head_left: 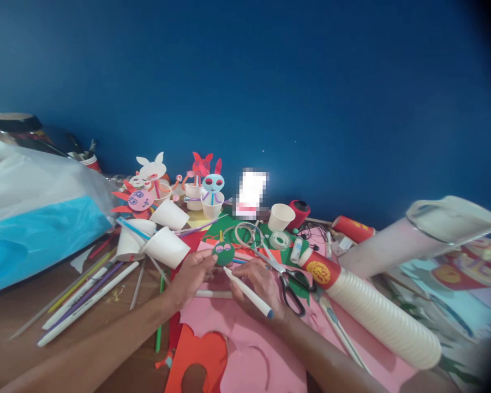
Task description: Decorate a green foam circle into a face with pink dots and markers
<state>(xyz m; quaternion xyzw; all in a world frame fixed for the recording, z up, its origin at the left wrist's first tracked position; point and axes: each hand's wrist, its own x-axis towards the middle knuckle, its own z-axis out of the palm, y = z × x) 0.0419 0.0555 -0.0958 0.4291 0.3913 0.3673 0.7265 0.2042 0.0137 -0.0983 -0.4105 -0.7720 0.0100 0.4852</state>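
Between my hands is a round green paper face (223,254) with pink eyes drawn on it. My left hand (193,275) pinches its left edge between thumb and fingers. A white marker (250,292) with a blue end is gripped in my right hand (258,281), its tip close below the green face. Pink paper (245,349) with cut-out shapes lies under both hands, and an orange cut sheet (200,355) is nearer to me. Black-handled scissors (292,284) rest just right of my right hand.
Paper cups (167,246) and cup figures with paper faces (213,184) stand at the back left. Markers (88,303) lie at the left, by a plastic bag (45,218). A long cup stack (380,311) slants across the right, near a tilted pitcher (376,248).
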